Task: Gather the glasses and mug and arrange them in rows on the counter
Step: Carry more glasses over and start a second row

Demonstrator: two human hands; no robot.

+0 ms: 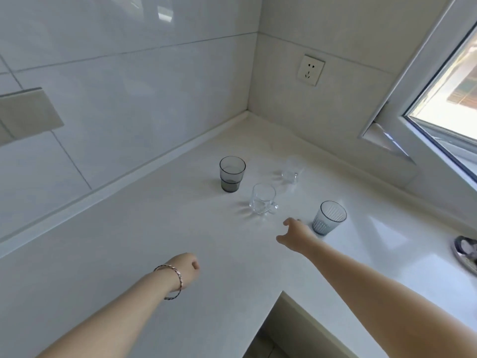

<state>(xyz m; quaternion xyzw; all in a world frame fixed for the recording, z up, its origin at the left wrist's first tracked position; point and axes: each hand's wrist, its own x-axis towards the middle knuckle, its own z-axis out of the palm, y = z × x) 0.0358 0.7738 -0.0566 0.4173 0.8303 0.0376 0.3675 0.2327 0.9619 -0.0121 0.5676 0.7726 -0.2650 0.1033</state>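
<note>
White bench (124, 259), L-shaped and running into a tiled corner, is carrying all four drinking vessels, each standing upright and apart from the others. At far left a grey panel (25, 112) is projecting from the wall tiles. The left hand (184, 270), wearing a thin bracelet (176, 279), is hovering over the near bench with its fingers folded out of sight beneath it, so whether its grip is apart or together cannot be told. Further back, a smoky grey glass (231, 174) is standing nearest the left wall. A clear mug (261, 198), handle pointing right, is sitting just right of and nearer than it, and a clear glass (293, 169) is standing behind the mug toward the corner. The right hand (296, 235) is reaching forward with its grip apart, thumb and fingers spread and holding nothing, just beside the base of a ribbed blue-grey glass (329, 218). A wall socket (310, 70) is showing above, a window (451, 86) is standing ajar at right, and a small dish (466, 250) is lying at the bench's right edge.
</note>
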